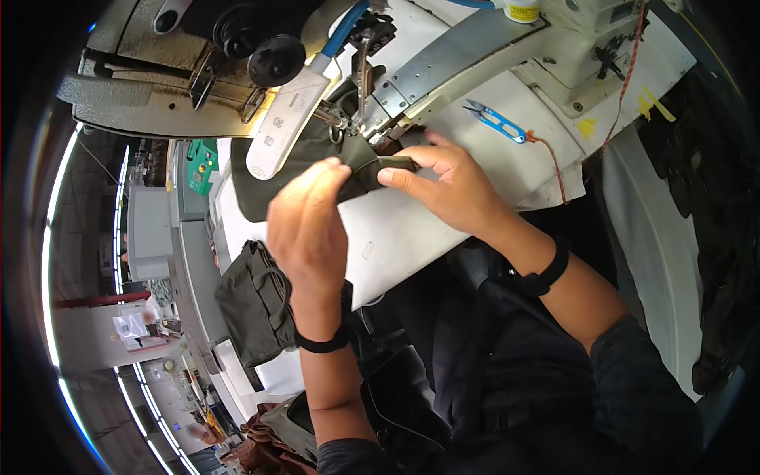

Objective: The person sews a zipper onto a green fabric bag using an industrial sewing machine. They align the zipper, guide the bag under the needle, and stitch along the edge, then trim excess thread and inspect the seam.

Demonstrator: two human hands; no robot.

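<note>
A dark olive piece of fabric (273, 190) lies on the white sewing table (380, 245), running under the presser foot of a sewing machine (174, 87). Close to the needle, my right hand (459, 186) pinches a folded edge of this fabric between thumb and fingers. My left hand (305, 226) is just left of it, fingers bent together with the tips on the fabric; its thumb is mostly hidden. A white flat lever-like plate (289, 119) of the machine reaches down over the cloth above my left hand.
Blue thread snips (499, 123) on an orange cord lie right of the needle. A small bottle with a yellow label (522, 9) stands at the back. Folded olive cloth pieces (253, 305) rest left of the table, and brown cloth (273, 443) is heaped below. A green box (202, 166) sits beyond.
</note>
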